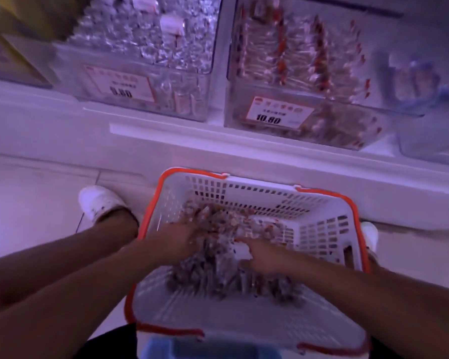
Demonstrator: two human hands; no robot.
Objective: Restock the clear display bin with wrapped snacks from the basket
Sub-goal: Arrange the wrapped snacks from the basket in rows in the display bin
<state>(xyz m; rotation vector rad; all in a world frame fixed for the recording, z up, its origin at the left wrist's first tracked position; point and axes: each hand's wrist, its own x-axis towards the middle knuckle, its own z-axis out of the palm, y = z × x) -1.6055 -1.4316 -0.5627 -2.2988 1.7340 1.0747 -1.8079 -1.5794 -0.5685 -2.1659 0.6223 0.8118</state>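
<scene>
Snacks, brownish and clear-wrapped, heap blurred under both hands; grip unclear.

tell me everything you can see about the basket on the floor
The basket looks like white plastic, with slotted walls and an orange-red rim and handles folded down along its edges. It sits on the pale floor in front of the shelf base, between the person's feet. A heap of small wrapped snacks fills its middle. The left hand and the right hand reach into that heap; their grip is blurred.
</scene>
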